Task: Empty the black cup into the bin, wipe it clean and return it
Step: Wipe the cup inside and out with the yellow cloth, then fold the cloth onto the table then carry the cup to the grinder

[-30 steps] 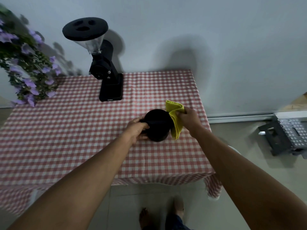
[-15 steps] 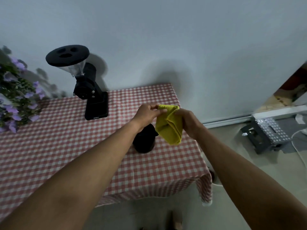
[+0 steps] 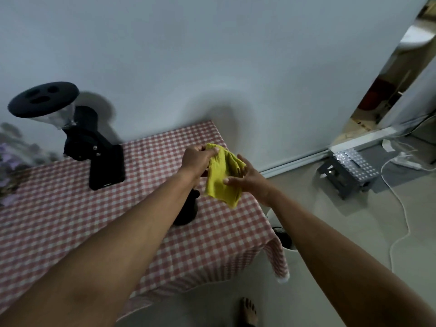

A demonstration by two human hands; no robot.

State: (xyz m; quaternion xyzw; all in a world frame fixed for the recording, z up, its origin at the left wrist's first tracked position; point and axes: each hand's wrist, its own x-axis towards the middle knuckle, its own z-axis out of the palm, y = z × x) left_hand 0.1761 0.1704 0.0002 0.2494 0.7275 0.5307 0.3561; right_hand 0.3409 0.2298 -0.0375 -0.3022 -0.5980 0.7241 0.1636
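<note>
The black cup (image 3: pixel 187 210) stands on the red checked tablecloth (image 3: pixel 224 234), mostly hidden behind my left forearm. Above it, both hands hold a yellow cloth (image 3: pixel 221 178) in the air. My left hand (image 3: pixel 198 159) pinches the cloth's top corner. My right hand (image 3: pixel 247 177) grips its right side with the thumb across the front. Neither hand touches the cup. A white bin (image 3: pixel 284 239) with a dark inside stands on the floor just past the table's right edge, partly hidden by my right arm.
A black coffee grinder (image 3: pixel 94 152) with a clear hopper stands at the back left of the table. Purple flowers (image 3: pixel 9 161) are at the far left. A grey folding stool (image 3: pixel 346 172) and a white cable (image 3: pixel 401 208) lie on the floor to the right.
My left hand let go of the cup, which now stands alone on the table. Both hands rose with the yellow cloth and are spreading it. The view swung to the right.
</note>
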